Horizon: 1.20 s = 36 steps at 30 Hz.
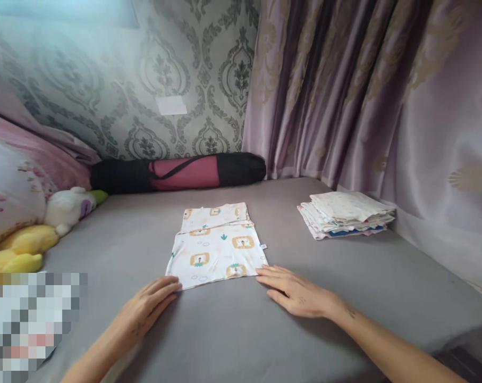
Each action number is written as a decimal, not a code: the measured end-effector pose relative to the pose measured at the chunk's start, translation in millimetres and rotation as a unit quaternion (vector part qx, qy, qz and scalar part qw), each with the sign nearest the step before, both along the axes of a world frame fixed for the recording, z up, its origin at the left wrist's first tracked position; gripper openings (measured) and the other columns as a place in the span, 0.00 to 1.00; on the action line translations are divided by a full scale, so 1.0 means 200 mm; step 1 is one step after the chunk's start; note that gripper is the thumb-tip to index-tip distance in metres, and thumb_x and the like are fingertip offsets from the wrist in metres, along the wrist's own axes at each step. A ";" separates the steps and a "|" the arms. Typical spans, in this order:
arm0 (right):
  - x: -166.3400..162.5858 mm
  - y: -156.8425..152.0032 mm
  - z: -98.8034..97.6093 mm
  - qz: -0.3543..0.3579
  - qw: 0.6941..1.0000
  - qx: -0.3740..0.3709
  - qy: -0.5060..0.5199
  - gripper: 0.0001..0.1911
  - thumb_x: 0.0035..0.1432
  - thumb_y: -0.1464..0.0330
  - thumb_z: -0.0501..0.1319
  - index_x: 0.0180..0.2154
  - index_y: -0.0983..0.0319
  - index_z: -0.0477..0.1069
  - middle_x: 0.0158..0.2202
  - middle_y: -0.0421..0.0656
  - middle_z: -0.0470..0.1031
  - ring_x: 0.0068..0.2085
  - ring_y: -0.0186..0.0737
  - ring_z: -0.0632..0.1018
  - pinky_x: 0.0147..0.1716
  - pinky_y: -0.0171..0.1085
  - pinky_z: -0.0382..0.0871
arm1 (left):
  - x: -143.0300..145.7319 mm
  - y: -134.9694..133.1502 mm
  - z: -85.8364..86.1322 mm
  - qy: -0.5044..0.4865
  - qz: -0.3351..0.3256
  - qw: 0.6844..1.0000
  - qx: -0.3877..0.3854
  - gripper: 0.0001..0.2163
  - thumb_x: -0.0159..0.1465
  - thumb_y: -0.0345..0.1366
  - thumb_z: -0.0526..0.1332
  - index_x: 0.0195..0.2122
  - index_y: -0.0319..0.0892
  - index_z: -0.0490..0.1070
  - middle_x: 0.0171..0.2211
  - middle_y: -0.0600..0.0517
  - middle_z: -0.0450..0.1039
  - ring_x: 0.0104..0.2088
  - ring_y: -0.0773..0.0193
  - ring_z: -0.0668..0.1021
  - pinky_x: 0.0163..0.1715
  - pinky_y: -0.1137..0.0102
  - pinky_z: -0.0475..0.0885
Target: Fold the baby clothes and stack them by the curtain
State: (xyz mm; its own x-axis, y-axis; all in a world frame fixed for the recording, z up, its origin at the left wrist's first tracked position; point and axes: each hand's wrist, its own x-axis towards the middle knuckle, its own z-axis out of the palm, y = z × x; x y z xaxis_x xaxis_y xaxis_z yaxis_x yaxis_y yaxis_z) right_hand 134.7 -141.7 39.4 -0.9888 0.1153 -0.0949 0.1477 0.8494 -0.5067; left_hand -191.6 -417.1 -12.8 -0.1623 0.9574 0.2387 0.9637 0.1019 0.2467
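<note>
A white cloth (pixel 217 247) printed with tan lion faces and small green plants lies in front of me, partly folded. Its far portion forms a separate layer with a crease across, and a small tag sticks out at the right edge. At the near left corner rest the fingertips of my left hand (pixel 155 298), stretched out and held close together. My right hand (pixel 294 290) lies flat at the near right corner, fingers extended and the thumb a little apart. Both hands touch the cloth's edge without gripping it.
A stack of folded cloths (pixel 348 213) sits at the right on the grey sheet (pixel 233 335). Along the wall lies a long black and red bag (pixel 185 173). Plush toys (pixel 67 207) and a floral pillow (pixel 13 186) are at the left; curtains (pixel 344 90) hang on the right.
</note>
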 end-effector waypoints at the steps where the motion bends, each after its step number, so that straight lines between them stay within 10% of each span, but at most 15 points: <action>1: -0.01 0.02 0.00 -0.006 1.000 0.002 0.017 0.22 0.70 0.64 0.48 0.61 0.58 0.65 0.64 0.44 0.64 0.64 0.42 0.63 0.65 0.43 0.53 | 0.00 0.01 0.02 0.005 -0.005 1.000 -0.001 0.16 0.70 0.43 0.50 0.54 0.55 0.71 0.55 0.56 0.72 0.52 0.63 0.77 0.51 0.74 0.72; 13: -0.14 0.08 -0.05 0.010 0.980 0.172 0.103 0.14 0.65 0.79 0.47 0.38 0.61 0.69 0.42 0.46 0.73 0.42 0.43 0.72 0.41 0.40 0.70 | 0.05 0.15 0.14 0.006 0.028 1.000 -0.011 0.12 0.70 0.39 0.46 0.40 0.46 0.68 0.37 0.49 0.75 0.36 0.60 0.78 0.34 0.69 0.74; 19: -0.18 0.11 -0.07 -0.076 0.981 0.123 0.130 0.13 0.64 0.78 0.46 0.42 0.61 0.66 0.39 0.46 0.72 0.41 0.42 0.73 0.41 0.41 0.70 | -0.02 0.16 0.06 -0.032 0.028 0.999 0.027 0.11 0.68 0.34 0.48 0.49 0.46 0.64 0.40 0.48 0.73 0.39 0.60 0.77 0.38 0.69 0.74; 25: -0.17 0.12 -0.04 0.020 0.987 0.097 0.128 0.27 0.51 0.84 0.51 0.51 0.60 0.67 0.47 0.47 0.71 0.50 0.42 0.71 0.51 0.41 0.68 | -0.05 0.15 0.04 0.015 -0.022 1.000 0.009 0.19 0.59 0.24 0.49 0.47 0.47 0.70 0.45 0.48 0.74 0.44 0.59 0.76 0.42 0.69 0.73; 36: -0.19 0.17 -0.13 -0.044 0.976 0.017 0.213 0.15 0.67 0.74 0.49 0.48 0.61 0.71 0.49 0.48 0.75 0.51 0.41 0.74 0.54 0.42 0.68 | -0.10 0.16 0.06 -0.106 0.002 0.994 0.001 0.18 0.69 0.44 0.50 0.56 0.48 0.70 0.51 0.50 0.77 0.50 0.59 0.78 0.53 0.68 0.70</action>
State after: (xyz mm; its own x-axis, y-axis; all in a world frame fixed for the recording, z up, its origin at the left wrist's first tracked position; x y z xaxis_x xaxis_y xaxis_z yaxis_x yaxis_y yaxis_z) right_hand 96.0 -107.3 14.1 -0.9243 0.1972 0.3269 0.0029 0.8598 -0.5106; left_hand -211.9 -385.3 -1.4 -0.2137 0.9561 0.2004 0.8899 0.1059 0.4438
